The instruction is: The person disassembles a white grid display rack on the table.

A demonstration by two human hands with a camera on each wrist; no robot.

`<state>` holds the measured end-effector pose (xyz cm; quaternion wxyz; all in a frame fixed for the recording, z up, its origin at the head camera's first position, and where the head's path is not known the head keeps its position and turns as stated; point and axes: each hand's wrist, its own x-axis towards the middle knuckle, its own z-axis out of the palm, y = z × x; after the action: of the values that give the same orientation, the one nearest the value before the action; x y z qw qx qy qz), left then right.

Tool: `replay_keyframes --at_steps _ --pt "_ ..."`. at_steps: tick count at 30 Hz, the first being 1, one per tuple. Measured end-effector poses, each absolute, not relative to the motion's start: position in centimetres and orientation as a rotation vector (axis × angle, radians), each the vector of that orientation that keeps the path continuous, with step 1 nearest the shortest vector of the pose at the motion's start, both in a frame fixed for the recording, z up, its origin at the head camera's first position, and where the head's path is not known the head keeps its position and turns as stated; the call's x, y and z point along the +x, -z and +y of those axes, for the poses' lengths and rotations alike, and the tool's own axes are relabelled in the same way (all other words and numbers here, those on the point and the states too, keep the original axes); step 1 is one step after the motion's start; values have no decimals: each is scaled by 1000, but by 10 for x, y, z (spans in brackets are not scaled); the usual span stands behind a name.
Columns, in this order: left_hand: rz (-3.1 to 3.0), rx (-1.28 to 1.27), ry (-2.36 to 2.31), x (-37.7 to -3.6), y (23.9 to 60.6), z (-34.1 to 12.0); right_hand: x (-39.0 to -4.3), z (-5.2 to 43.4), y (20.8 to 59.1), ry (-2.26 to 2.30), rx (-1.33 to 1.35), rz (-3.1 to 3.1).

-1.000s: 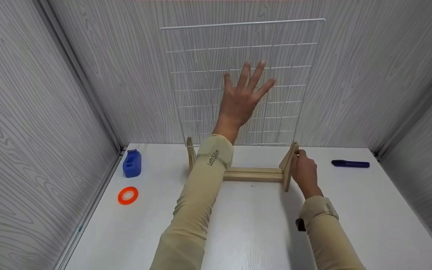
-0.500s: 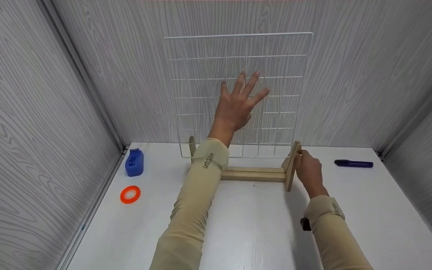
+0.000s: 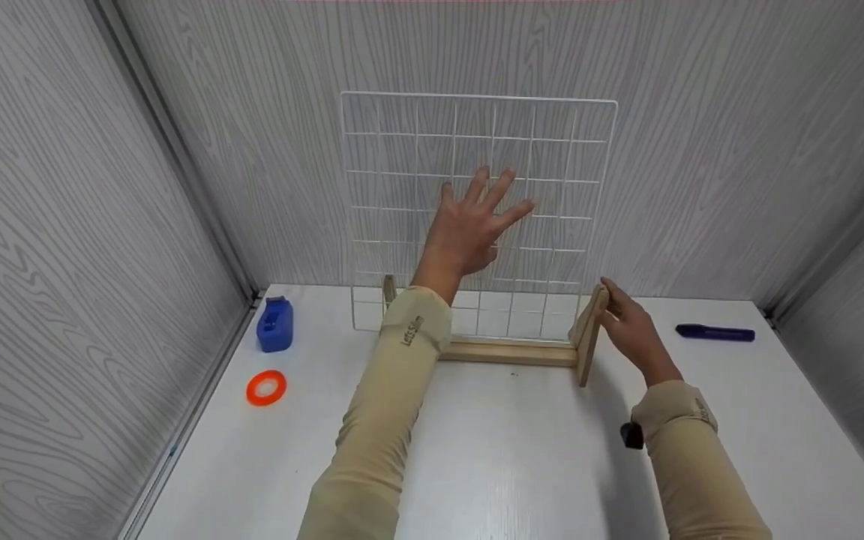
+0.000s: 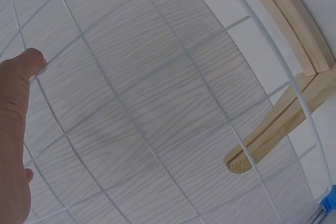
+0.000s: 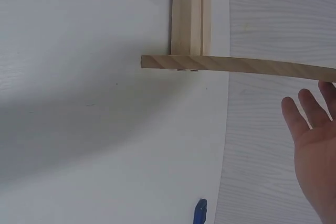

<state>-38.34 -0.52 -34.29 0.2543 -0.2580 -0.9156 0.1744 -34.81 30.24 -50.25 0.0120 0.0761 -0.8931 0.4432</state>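
A white wire grid panel (image 3: pixel 477 94) stands nearly upright above a wooden stand (image 3: pixel 511 352). My left hand (image 3: pixel 463 229) grips the panel's middle with spread fingers, and its thumb (image 4: pixel 32 62) lies at a wire in the left wrist view. The panel's bottom wire is close to the grooved crossbar (image 4: pixel 294 19); whether they touch I cannot tell. At the stand's right upright (image 3: pixel 591 330), my right hand (image 3: pixel 634 330) touches the upper outer side. In the right wrist view its fingers (image 5: pixel 313 111) are fairly straight. My left forearm hides part of the stand.
On the white table's left side are a blue tape dispenser (image 3: pixel 275 326) and an orange ring (image 3: pixel 251 389). A dark blue capped pen or cutter (image 3: pixel 715 332) lies at the right. Grey wood-grain walls (image 3: pixel 702 150) enclose the back and sides.
The grid panel has come down and toward the stand with my left hand. My right hand's fingers have loosened and straightened along the upright.
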Motion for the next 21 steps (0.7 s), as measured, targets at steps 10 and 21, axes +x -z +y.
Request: replay_keyframes --at_steps 10,21 --pt "-2487 -702 -497 -383 351 -12 -352 310 501 -1357 218 -2752" --pt "-2546 -728 -508 -384 357 -18 -334 330 510 -1337 150 -2649"
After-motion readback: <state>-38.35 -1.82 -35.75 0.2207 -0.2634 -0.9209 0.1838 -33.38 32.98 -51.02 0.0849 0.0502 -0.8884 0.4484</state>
